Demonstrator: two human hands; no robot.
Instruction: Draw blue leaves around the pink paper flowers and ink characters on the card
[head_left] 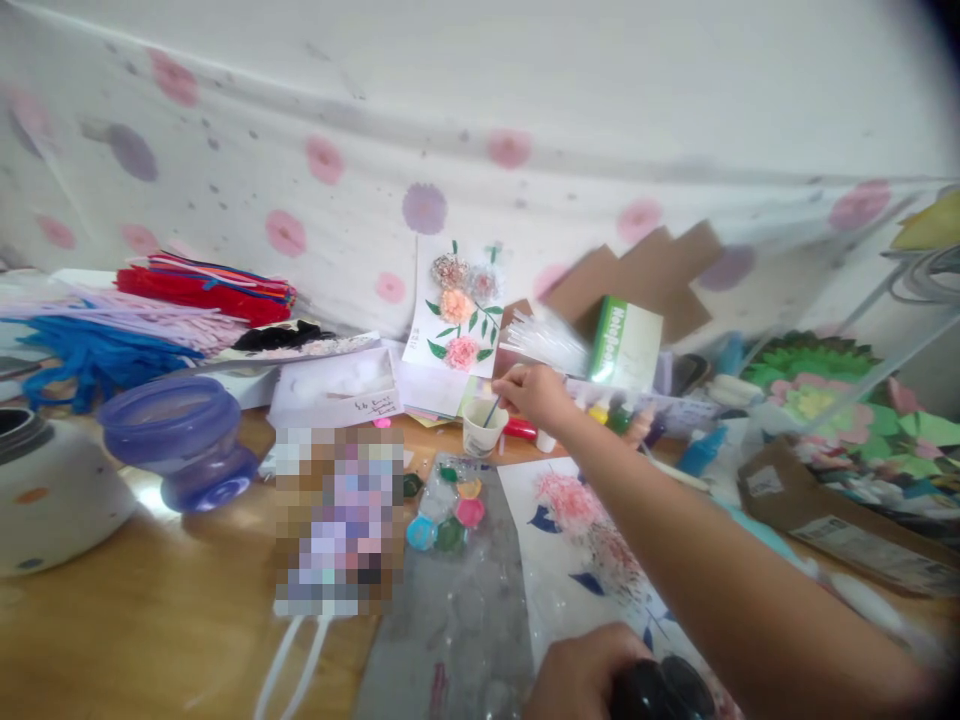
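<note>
My right hand (531, 396) reaches forward, closed round a thin paintbrush (491, 411). The brush's lower end is inside a white paper cup (480, 437), so its tip is hidden. At the bottom edge, my left hand (581, 672) is curled against a glossy black rounded object (664, 688), only partly in view. Beneath my right forearm lies a white sheet with painted pink flowers and dark blue leaves (551, 590). To its left, a paint palette (450, 505) with blue, green, pink and yellow wells rests on a grey board (450, 620).
A flower picture (457, 320) leans at the back. Paint bottles (619, 415) and a green-and-white notebook box (626, 343) stand behind my arm. Purple bowl (176, 430) and white pot (56, 495) are left; a blurred phone-like patch (341, 530) has a white cable. A cardboard box (847, 530) is right.
</note>
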